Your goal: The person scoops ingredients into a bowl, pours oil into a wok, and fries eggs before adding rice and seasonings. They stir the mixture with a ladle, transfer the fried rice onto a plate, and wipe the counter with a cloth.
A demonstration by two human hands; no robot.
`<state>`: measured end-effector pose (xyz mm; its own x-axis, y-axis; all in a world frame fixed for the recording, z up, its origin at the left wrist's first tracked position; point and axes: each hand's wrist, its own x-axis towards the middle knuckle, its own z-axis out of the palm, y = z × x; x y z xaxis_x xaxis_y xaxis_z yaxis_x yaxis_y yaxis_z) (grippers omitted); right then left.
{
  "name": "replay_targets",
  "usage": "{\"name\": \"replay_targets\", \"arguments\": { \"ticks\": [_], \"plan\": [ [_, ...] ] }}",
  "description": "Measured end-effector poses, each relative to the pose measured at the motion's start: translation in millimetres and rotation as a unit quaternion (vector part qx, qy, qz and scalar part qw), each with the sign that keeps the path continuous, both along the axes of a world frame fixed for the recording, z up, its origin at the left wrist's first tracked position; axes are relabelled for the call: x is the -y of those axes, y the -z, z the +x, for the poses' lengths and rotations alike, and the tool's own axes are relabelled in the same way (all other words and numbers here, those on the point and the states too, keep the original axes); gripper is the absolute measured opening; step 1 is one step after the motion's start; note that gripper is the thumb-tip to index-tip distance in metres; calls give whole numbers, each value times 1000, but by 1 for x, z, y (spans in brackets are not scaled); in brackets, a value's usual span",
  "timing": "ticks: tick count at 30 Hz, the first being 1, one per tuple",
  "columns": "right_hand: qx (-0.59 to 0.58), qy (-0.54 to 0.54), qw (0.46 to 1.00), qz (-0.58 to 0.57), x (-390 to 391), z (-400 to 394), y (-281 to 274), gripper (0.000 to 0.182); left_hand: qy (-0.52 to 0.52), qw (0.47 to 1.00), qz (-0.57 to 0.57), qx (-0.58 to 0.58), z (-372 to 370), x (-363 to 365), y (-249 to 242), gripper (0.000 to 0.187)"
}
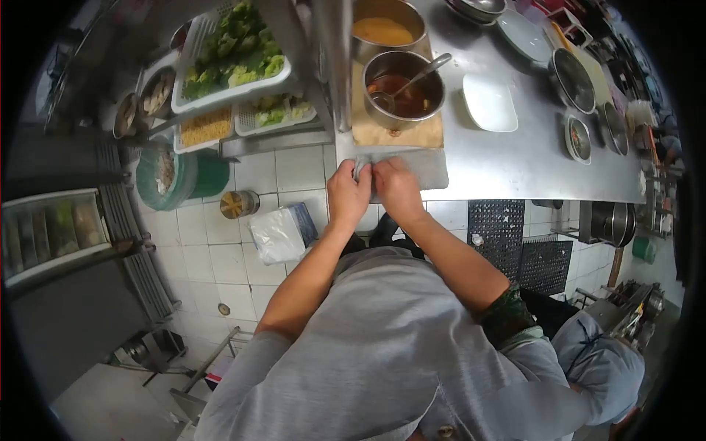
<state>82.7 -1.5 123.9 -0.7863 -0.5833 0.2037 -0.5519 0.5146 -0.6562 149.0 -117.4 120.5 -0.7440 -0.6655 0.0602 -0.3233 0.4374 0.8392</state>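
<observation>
A grey cloth [430, 169] lies along the front edge of the steel counter, folded flat on its right side. Its left end is bunched up between my two hands. My left hand [348, 192] is closed, pinching a fold of it between thumb and fingers. Beside it, my right hand [398, 189] is closed on the cloth too, knuckles up. Just beyond the cloth, a steel pot [404, 67] of reddish-brown liquid stands on a wooden board [371, 134], with a ladle [419, 76] leaning in it. Behind that is a pot [387, 13] of yellow-orange liquid.
A white dish [490, 103] and several bowls stand on the steel counter [581, 175] to the right. At left, a rack holds a basket of green vegetables [229, 55]. A plastic-wrapped package [276, 234] and a green bin [200, 175] are on the floor. Another person [599, 360] is behind me, right.
</observation>
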Motion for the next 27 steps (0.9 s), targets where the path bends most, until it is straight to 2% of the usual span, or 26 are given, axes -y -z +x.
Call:
{"name": "replay_targets", "arguments": {
  "ticks": [2,3,6,7,8,9,10,11,14,15,17,20,22,24,25,26,27],
  "plan": [
    [-2,3,1000,13,0,-1,1,8,6,998,-53,-28,-6,-8,-3,30],
    [-9,5,1000,-10,-2,-3,1,9,17,999,-26,-19,-5,-12,-6,30],
    [128,-80,988,-19,-26,-27,-20,15,56,998,18,23,-6,-15,-33,29],
    [198,-54,978,-33,-42,-34,-34,19,76,996,10,48,-7,-15,-40,28],
    [216,17,975,-53,-58,-42,-36,19,94,993,4,76,-6,-16,-44,27],
    [234,86,966,-72,-72,-53,-37,20,89,994,26,65,-7,-18,-39,26],
    [200,116,971,-60,-88,-62,-43,21,84,994,47,53,-9,-21,-30,26],
    [190,135,971,-47,-102,-70,-46,32,81,994,68,39,-12,-24,-25,25],
    [146,125,980,61,-115,-83,-31,46,66,994,52,69,-17,-36,-22,31],
    [207,117,969,64,-116,-85,-26,64,41,997,3,58,-20,-40,-19,35],
    [248,115,958,83,-111,-83,-25,73,-6,995,-95,36,-20,-46,-6,44],
    [308,83,942,106,-106,-83,-16,84,98,963,-64,242,-31,-27,-5,60],
    [462,55,884,-39,-100,-65,-39,78,193,941,10,277,-40,-19,-14,70],
    [305,52,947,-82,-78,-36,-1,71,140,961,46,235,-32,-30,-5,66],
    [332,62,934,-117,-71,-21,-17,66,103,967,195,130,-25,-36,3,58],
    [360,69,918,-150,-67,-7,-42,61,66,936,344,27,-19,-41,8,50],
    [337,75,927,-148,-64,4,-60,62,70,926,371,-16,-12,-44,2,47]
  ]
}}
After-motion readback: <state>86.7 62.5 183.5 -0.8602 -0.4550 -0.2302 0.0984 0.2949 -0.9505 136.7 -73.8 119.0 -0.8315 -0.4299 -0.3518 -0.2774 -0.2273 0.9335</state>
